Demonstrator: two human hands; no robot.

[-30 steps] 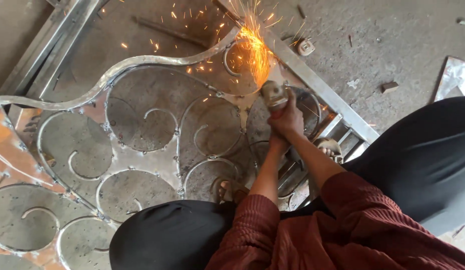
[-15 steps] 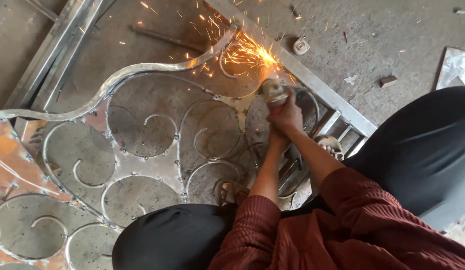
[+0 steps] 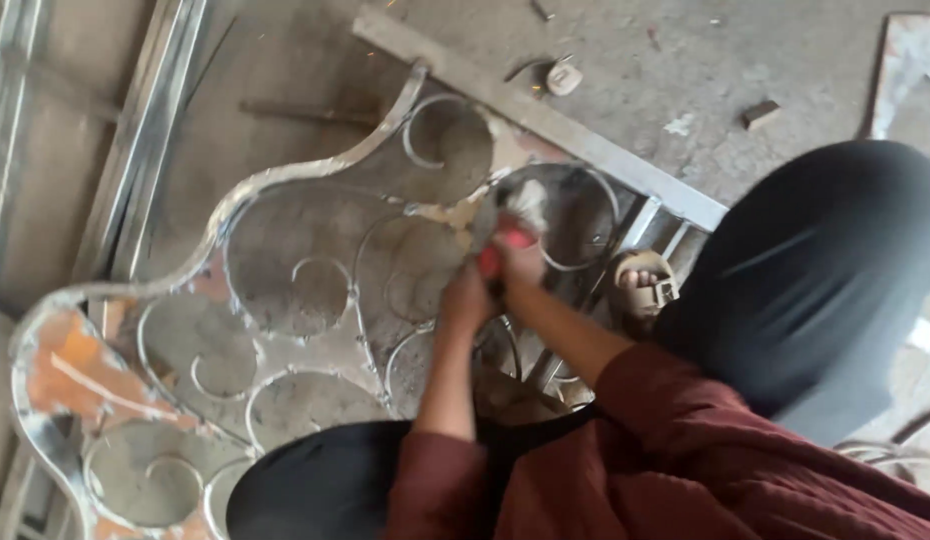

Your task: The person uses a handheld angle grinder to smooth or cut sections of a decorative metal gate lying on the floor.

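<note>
A scrolled metal grille (image 3: 285, 280) lies flat on the concrete floor. Both hands hold a small angle grinder (image 3: 510, 225) with a red body over a scroll near the grille's right side. My left hand (image 3: 468, 297) wraps the rear of the tool. My right hand (image 3: 522, 266) grips it closer to the disc. No sparks show at the disc. The tool is blurred. My dark trousers and maroon sleeves fill the lower right.
A straight steel bar (image 3: 545, 120) runs diagonally beyond the grille. My sandalled foot (image 3: 645, 285) rests on the frame at the right. Long steel sections (image 3: 135, 140) lie at the left. Small scraps (image 3: 563, 76) dot the floor at the top.
The shower of sparks has stopped. The grinder and both hands have pulled back toward me, away from the upper scroll. The view has shifted.
</note>
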